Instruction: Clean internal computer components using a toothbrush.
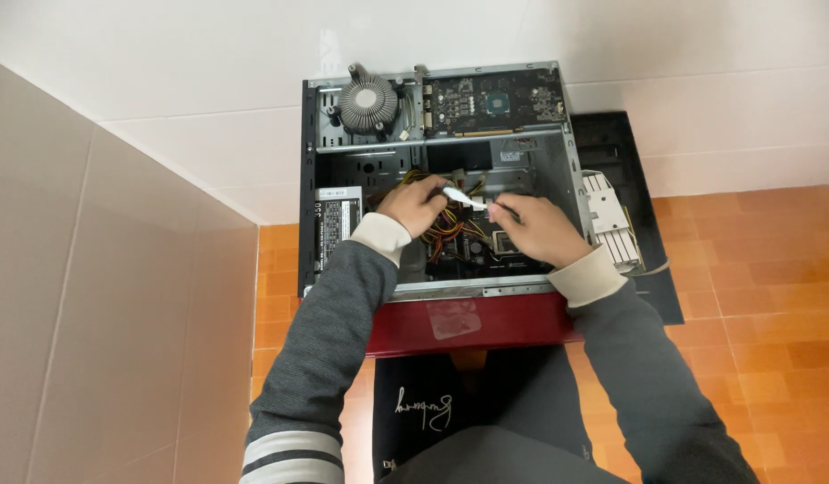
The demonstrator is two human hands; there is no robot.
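Observation:
An open desktop computer case (558,134) lies on its side on a dark red stool (473,327). Both my hands reach inside it. My left hand (416,204) holds a small white tool or tube (465,198) over a bundle of coloured wires (450,229). My right hand (538,229) rests just right of it, fingers pinched near the tool's tip, above the motherboard socket (506,244). What the right fingers grip is too small to tell.
A round finned CPU cooler (369,101) and a graphics card (495,100) lie on the case's upper part. A power supply (335,224) sits at the left. A white drive cage (610,224) and black side panel (647,224) lie to the right. White wall behind, orange tiled floor.

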